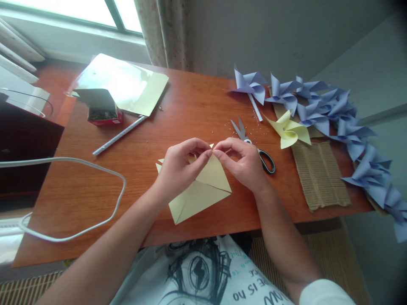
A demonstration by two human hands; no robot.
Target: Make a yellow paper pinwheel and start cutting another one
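Note:
A pale yellow paper square [203, 190] with cut, folded flaps lies on the wooden table [104, 199] in front of me. My left hand [178, 169] pinches flap tips at the paper's centre. My right hand [241, 163] meets it there, fingertips touching the same folded tips. Both hands rest on top of the sheet, covering its upper part.
Black-handled scissors [257, 148] lie just behind my right hand. A finished yellow pinwheel [291, 131], a row of blue pinwheels [337, 114], corrugated cardboard [321, 178], small beads, a stick [119, 136], a red box of pins [103, 112], yellow sheets [127, 84] and a white cable [79, 199] surround them.

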